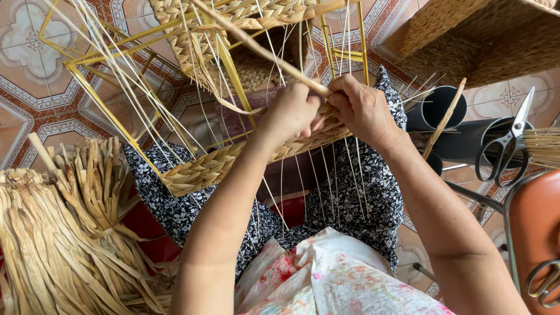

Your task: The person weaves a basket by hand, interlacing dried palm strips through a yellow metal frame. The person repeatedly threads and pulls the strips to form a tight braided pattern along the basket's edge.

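Left hand (pixel 290 111): you pinch a straw strand (pixel 262 51) at the braid (pixel 233 158).
Right hand (pixel 361 108): closed on the braid's end.
Scissors (pixel 506 143): at 3 o'clock.

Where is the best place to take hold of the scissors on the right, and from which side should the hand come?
Probably by the two black finger loops of the scissors. They hang lowest, toward the person, while the blades point up and away, slightly right. A hand coming from below, on the person's own side, would meet the loops first and stay off the points. The right hand is nearer than the left hand.
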